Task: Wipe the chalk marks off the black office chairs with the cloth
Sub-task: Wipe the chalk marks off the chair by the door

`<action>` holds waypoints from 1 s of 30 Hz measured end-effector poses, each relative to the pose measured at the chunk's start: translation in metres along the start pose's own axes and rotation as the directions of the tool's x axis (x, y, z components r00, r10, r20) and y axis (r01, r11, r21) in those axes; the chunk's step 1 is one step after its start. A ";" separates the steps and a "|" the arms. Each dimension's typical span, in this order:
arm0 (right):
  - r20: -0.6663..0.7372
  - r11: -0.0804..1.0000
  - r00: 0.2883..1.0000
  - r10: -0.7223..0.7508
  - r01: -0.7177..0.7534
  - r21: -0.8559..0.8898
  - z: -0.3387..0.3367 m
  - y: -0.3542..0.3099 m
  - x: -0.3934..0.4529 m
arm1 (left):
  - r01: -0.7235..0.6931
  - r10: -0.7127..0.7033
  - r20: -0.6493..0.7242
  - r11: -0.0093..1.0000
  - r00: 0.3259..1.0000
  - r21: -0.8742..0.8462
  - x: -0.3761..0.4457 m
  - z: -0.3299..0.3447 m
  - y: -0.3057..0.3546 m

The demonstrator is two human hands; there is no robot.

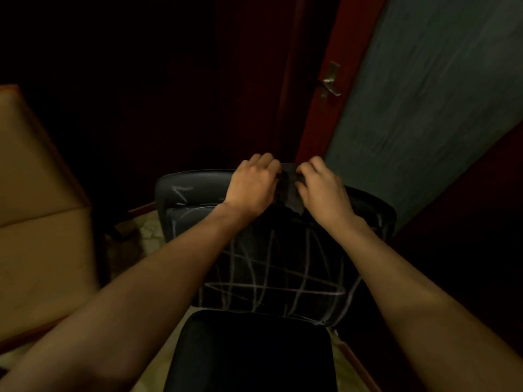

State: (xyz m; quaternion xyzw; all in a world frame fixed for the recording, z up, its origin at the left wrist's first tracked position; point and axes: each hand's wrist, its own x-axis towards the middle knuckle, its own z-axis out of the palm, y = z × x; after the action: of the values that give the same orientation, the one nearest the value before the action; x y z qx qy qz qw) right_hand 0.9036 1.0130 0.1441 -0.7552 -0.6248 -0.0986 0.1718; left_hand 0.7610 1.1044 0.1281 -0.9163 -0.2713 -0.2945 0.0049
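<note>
Two hands of yours meet at the top of the black office chair point(271, 250), its backrest crossed with white chalk marks point(271, 278). Your left hand point(252, 185) and right hand point(322, 188) each pinch the dark cloth point(290, 190) with curled fingers. No writing is legible.

Cloth point(288, 190) between hands above chair backrest point(271, 264); seat point(252, 352) below; door point(314, 108) behind.
</note>
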 end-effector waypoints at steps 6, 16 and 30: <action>0.076 0.984 0.981 -0.178 0.180 -0.016 0.039 -0.097 0.044 | 0.141 -0.136 -0.042 0.974 0.990 0.179 -0.059 -0.029 -0.097; 0.122 0.928 0.924 -0.362 0.370 -0.045 0.081 -0.195 0.068 | 0.411 -0.399 -0.109 0.904 0.910 0.120 -0.129 -0.047 -0.163; 0.000 0.993 0.995 -0.100 0.100 -0.058 0.020 -0.008 0.006 | 0.099 -0.095 -0.124 0.995 0.988 0.026 -0.022 0.021 -0.020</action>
State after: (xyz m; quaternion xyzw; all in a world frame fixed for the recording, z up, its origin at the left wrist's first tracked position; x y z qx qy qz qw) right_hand 0.8957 1.0271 0.1290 -0.7275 -0.6585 -0.1263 0.1453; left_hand 0.7475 1.1143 0.0963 -0.8819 -0.3195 -0.3459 0.0217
